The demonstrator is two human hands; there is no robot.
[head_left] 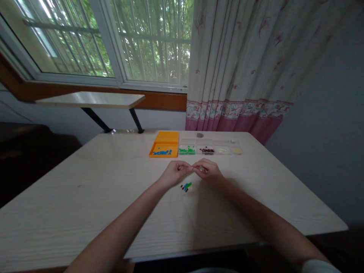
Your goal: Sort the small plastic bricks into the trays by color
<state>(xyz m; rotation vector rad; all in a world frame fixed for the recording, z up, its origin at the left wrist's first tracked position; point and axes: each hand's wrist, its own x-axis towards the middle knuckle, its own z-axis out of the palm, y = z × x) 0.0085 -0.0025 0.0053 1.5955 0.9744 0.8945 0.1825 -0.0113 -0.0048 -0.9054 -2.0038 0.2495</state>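
My left hand and my right hand meet fingertip to fingertip above the middle of the table. Both are pinched closed; whatever sits between the fingertips is too small to make out. Just below them on the tabletop lies a small cluster of green, blue and dark brown pieces. Beyond the hands, an orange box with its lid up holds blue pieces. Beside it, clear compartments hold green pieces, dark brown pieces and pale yellow pieces.
The pale wooden table ends at a near edge close to my body. A grey round object lies at its far edge. A raised white shelf on black legs stands at the back left. Behind are a barred window and a long curtain.
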